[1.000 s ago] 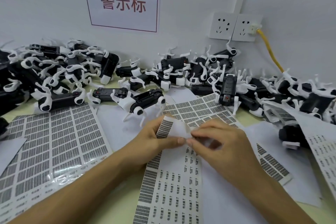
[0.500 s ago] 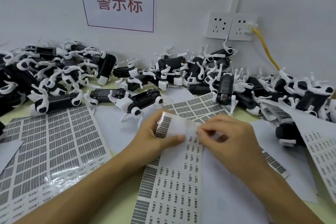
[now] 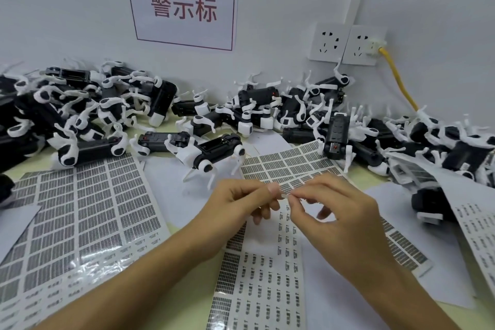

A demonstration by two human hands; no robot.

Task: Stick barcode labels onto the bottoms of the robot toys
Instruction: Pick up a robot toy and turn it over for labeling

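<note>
My left hand (image 3: 238,201) and my right hand (image 3: 337,209) meet above the label sheet (image 3: 262,281), and between their thumbs and forefingers they pinch a small white barcode label (image 3: 284,196). The sheet lies flat on the table under my hands. The nearest robot toy (image 3: 211,151), black with white legs, lies just beyond my left hand. Several more black-and-white robot toys are heaped along the wall, a pile on the left (image 3: 80,112) and another on the right (image 3: 308,110).
A large barcode sheet (image 3: 75,220) covers the table at left; another sheet (image 3: 292,166) lies behind my hands, and one more (image 3: 479,233) at the right edge. Wall sockets (image 3: 348,44) with a yellow cable (image 3: 401,86) and a sign (image 3: 182,2) are on the wall.
The bent-up top of the label sheet has dropped flat. My hands have lifted off it with a small label now pinched between them.
</note>
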